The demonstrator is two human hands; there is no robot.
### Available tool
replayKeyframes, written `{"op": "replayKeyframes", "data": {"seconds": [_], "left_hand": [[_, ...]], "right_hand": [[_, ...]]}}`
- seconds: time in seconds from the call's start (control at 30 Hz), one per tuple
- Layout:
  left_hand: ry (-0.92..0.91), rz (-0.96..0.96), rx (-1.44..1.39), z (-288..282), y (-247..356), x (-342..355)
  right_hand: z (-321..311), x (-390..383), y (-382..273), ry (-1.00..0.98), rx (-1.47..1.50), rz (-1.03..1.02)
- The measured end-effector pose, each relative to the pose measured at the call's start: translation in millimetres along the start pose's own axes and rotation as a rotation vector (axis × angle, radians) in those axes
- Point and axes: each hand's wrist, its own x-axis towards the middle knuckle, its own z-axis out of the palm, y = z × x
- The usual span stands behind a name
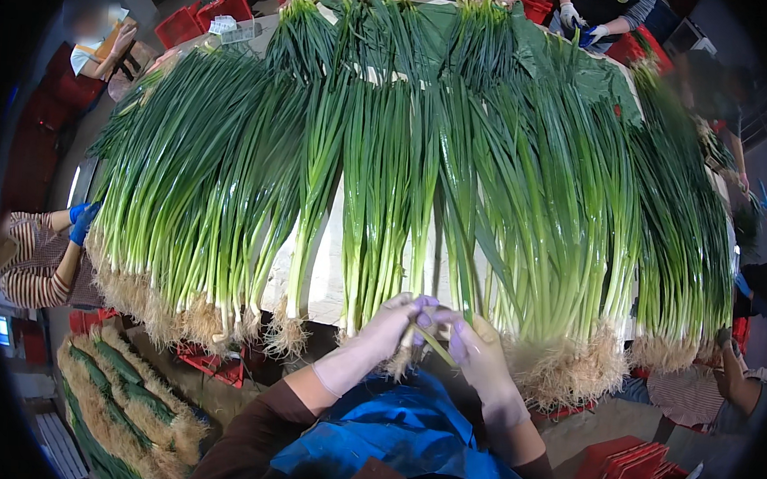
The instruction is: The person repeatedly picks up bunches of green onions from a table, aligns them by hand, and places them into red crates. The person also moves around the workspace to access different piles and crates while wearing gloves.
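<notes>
Both my hands wear thin translucent gloves and meet at the near edge of the table. My left hand (387, 328) is closed around the lower stem of a green onion, whose pale roots (400, 363) hang below the fingers. Beside it, my right hand (480, 355) pinches a green onion leaf near the same stem. A loose pale-green strip (435, 346) slants down between the two hands. Long green onions (378, 178) lie in front of me, roots toward me and dark tops away. My fingers partly hide where stem and leaf meet.
Thick rows of green onions (185, 175) spread left and right across the white table (325, 267). More bundles (484, 35) lie at the far side. Red crates (619, 473) stand lower right; a rooty pile (128, 399) lies lower left. Co-workers' gloved hands (83, 219) show around the table.
</notes>
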Motion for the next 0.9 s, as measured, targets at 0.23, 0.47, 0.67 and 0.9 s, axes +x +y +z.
{"op": "replayKeyframes", "data": {"seconds": [0.23, 0.47, 0.67, 0.9], "left_hand": [[0.124, 0.022, 0.007, 39, -24, 19], [0.194, 0.233, 0.011, 24, -24, 27], [0.322, 0.377, 0.243, -9, -29, -6], [0.531, 0.513, 0.573, -78, -11, -81]], "right_hand": [[-40, -78, -15, 0.052, 0.054, 0.050], [-107, -182, -22, 0.524, -0.095, -0.385], [-245, -219, -16, 0.923, -0.369, -0.385], [-242, -182, -35, 0.988, -0.424, -0.555]]}}
